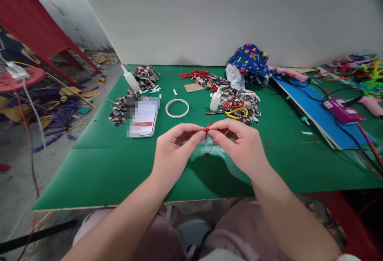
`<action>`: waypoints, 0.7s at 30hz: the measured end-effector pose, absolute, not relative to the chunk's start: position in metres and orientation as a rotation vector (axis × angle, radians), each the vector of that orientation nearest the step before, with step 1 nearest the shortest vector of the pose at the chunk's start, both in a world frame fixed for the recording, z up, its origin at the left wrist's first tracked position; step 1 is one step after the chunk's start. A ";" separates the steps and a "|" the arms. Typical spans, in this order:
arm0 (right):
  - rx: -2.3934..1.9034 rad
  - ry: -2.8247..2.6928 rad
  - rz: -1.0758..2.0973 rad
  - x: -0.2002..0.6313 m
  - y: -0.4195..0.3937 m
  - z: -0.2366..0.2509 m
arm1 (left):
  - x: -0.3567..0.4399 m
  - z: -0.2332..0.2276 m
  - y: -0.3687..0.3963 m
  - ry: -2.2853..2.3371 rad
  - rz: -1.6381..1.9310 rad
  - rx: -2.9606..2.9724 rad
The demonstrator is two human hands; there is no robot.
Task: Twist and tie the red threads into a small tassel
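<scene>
Centrally, red thread is pinched between both hands' fingertips, above the green table.
Left hand and right hand each grip it thumb-to-finger, tips nearly meeting; thread sits right at the grip, neither hand clearly nearer, loose ends poking up and trailing below, main axis too bunched to tell. Scissors lie just beyond the right hand, white ring beyond the left, phone farther left.
</scene>
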State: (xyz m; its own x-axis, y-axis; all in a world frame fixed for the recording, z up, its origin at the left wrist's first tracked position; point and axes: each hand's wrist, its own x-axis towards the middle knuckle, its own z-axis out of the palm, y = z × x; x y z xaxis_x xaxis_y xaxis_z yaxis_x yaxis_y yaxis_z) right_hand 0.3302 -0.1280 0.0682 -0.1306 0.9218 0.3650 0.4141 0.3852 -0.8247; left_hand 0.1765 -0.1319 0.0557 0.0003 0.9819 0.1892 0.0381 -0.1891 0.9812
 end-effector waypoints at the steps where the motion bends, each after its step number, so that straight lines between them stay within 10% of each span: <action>1: -1.185 -1.712 0.707 0.330 -0.128 0.068 | 0.176 0.055 -0.131 1.172 1.342 1.422; 8: -1.215 -1.609 0.838 0.330 -0.126 0.069 | 0.173 0.056 -0.135 1.372 1.784 2.133; 21: -1.195 -1.618 0.918 0.327 -0.126 0.066 | 0.177 0.054 -0.137 1.430 1.433 2.106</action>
